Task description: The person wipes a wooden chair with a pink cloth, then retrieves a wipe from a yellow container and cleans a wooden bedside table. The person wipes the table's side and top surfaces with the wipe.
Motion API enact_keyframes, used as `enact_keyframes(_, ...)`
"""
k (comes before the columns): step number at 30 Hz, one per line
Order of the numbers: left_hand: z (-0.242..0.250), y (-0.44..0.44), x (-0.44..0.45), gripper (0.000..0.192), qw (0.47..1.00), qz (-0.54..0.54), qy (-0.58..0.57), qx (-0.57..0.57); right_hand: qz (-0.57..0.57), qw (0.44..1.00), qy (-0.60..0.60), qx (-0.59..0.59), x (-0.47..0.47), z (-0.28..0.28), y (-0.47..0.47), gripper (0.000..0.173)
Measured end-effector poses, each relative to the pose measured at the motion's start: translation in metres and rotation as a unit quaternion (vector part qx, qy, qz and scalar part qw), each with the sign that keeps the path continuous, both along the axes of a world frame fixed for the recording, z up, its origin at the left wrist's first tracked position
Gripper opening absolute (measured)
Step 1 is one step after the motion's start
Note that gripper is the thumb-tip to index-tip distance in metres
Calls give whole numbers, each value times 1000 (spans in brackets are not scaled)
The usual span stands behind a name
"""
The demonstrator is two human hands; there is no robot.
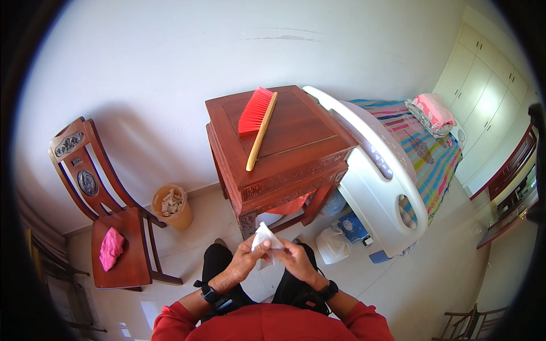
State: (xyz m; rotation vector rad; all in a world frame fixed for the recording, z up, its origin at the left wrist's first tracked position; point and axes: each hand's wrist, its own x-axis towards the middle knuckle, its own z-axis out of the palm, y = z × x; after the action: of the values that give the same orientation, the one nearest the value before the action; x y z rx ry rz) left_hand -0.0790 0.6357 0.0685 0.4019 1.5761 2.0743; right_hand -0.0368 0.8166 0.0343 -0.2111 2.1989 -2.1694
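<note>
Between my two hands is a piece of white tissue [265, 235], folded to a point at its top. My left hand [246, 260] grips its left side, with the thumb laid across the front. On the other side my right hand [298, 261] pinches the lower right part, its fingers partly hidden behind the tissue. Both hands are in front of my lap, just short of a carved red-brown wooden table [298, 123]. A bed brush with red bristles and a wooden handle [261, 132] lies on the tabletop.
A carved wooden chair [117, 251] holds a pink cloth [111, 249]. Beside it stands a yellow bin [178, 217] with crumpled white paper. At right a white bed end board [375, 200] adjoins the table. A white plastic bag [333, 245] and a blue package [353, 227] sit on the floor.
</note>
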Motion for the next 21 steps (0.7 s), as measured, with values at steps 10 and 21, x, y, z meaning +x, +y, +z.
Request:
enact_keyframes(10,-56,-72,-20,27,940,202,150,-233,-371,883,116,264,-128,61,164,28)
enact_keyframes(21,-147,-108,-10,38,863,151,207,-436,-302,708,169,616,-280,71,209,30)
